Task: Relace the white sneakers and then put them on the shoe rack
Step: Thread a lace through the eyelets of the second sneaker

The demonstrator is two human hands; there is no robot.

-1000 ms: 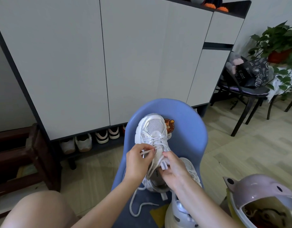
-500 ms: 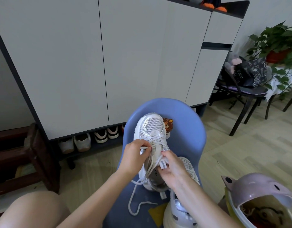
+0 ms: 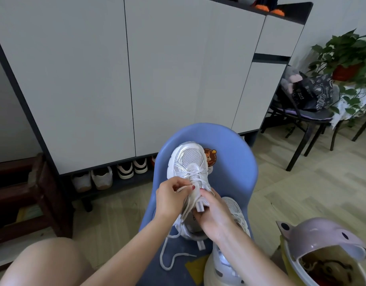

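Clearly the left hand (image 3: 170, 200) pinches the lace (image 3: 185, 189) taut while the right hand (image 3: 212, 216) grips the sneaker (image 3: 190, 170) at its tongue, steadying it for threading. It rests toe-up against the blue chair (image 3: 233, 162).

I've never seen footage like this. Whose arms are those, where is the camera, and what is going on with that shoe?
No machine here: a person wears a wide-angle camera on the head, looking down at their own bare arms. On the blue chair stands a white sneaker, toe pointing away. The left hand pinches its white lace in its grip, while the right hand steadies the tongue. A second sneaker lies partly hidden under the right arm. Behind, other shoes sit on the low shelf beneath the cabinet.
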